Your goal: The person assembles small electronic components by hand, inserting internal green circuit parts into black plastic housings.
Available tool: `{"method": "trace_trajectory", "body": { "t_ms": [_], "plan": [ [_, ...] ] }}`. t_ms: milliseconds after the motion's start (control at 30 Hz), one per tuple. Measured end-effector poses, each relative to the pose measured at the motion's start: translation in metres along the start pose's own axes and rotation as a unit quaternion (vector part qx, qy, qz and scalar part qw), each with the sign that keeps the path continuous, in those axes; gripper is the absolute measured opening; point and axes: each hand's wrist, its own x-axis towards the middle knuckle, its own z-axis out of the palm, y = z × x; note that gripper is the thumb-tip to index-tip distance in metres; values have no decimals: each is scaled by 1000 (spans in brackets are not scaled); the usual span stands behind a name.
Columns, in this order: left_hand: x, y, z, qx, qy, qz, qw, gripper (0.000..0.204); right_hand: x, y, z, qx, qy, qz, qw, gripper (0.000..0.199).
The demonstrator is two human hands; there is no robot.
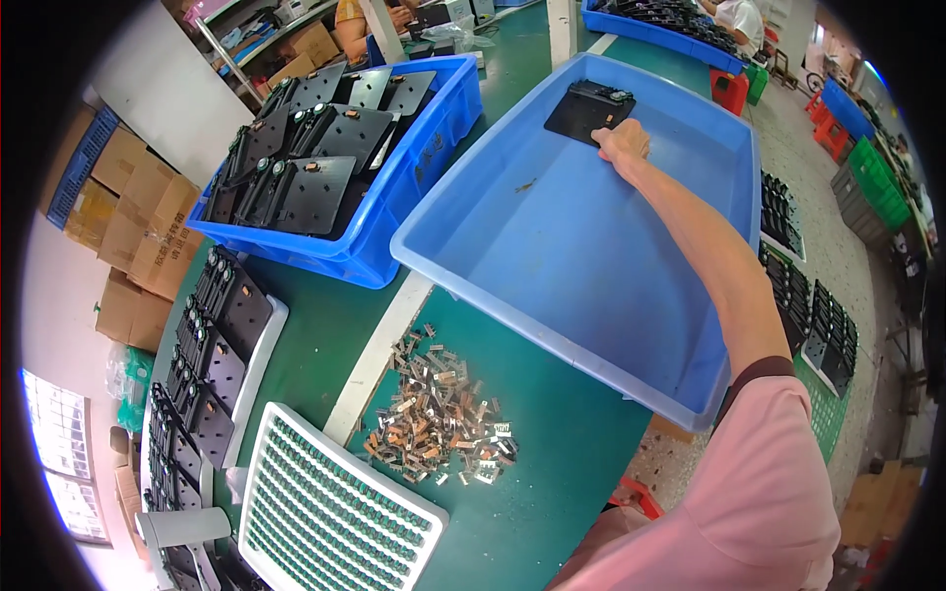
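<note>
Reaching far into the light blue plastic tub [552, 286], my right hand [625, 144] has its fingers closed on the near right edge of a flat black plate [572, 116]. The plate carries a small black mechanism along its far edge and a little orange-brown piece near my fingers. It lies at the far end of the tub; whether it rests fully on the bottom I cannot tell. My left hand is out of view.
A darker blue crate [370, 266] of similar black plates stands left of the tub. Small metal parts [434, 419] lie heaped on the green table [562, 443]. Nearby is a white tray [340, 512] with rows of small green parts. More black assemblies [212, 364] line the left.
</note>
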Motion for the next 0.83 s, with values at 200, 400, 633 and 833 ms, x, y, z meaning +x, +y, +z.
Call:
{"method": "trace_trajectory", "body": {
  "t_ms": [200,400,633,833],
  "plan": [
    [-1,-1,-1,21,9,-35,999,27,9,10,9,-17,-53,-26,998,44],
    [0,10,1,43,0,-35,998,28,-5,1,10,-22,-5,-32,999,54],
    [-3,1,0,41,6,-42,998,31,5,3,11,-31,4,-6,999,65],
    [-3,-13,-4,-11,2,25,1000,36,-15,-7,18,-13,-19,-16,1000,67]
  ]
}}
